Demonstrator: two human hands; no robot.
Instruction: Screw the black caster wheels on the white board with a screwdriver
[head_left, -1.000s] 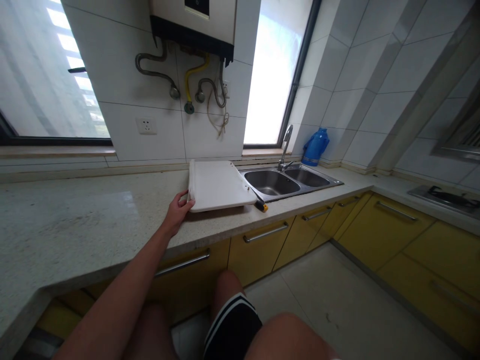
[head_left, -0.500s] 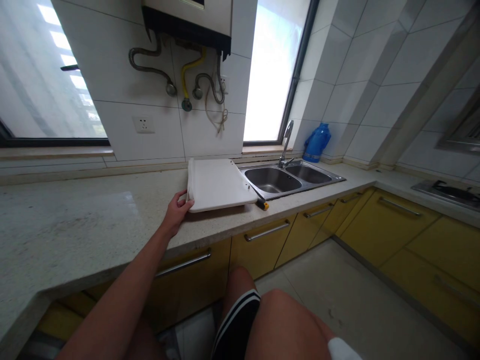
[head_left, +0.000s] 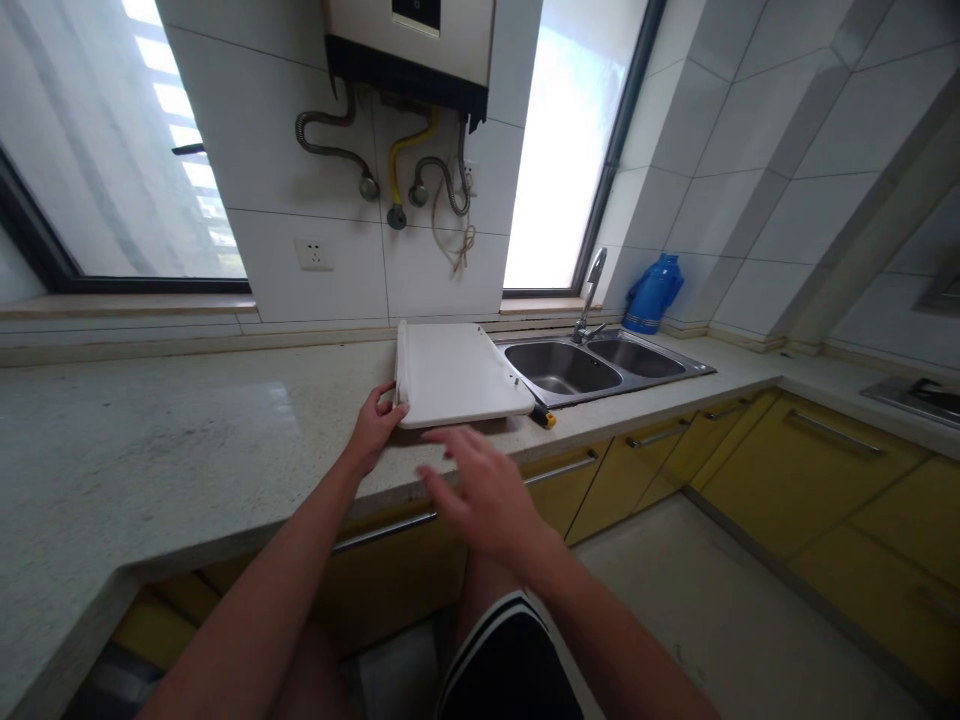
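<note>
A white flat panel with rounded corners (head_left: 465, 370) lies on the counter, left of the sink. Small dark fittings show along its right edge. My left hand (head_left: 377, 428) grips the panel's front left corner, thumb on top and fingers at the left side. In front of the panel, over the counter edge, my right hand (head_left: 484, 490) hangs in the air with its fingers apart, slightly blurred and holding nothing. A tool with a yellow and black handle (head_left: 543, 415) lies by the panel's front right corner, partly hidden under it.
A double steel sink (head_left: 637, 388) with a tap (head_left: 590, 290) is right of the panel. A blue jug-like container (head_left: 653, 293) stands behind it. The water heater (head_left: 412, 50) hangs above with hoses. Yellow drawers (head_left: 637, 455) run below the stone counter (head_left: 187, 440).
My right hand has come into view from below, up to the front of the panel. My left hand keeps its grip on the corner. The view has shifted slightly left.
</note>
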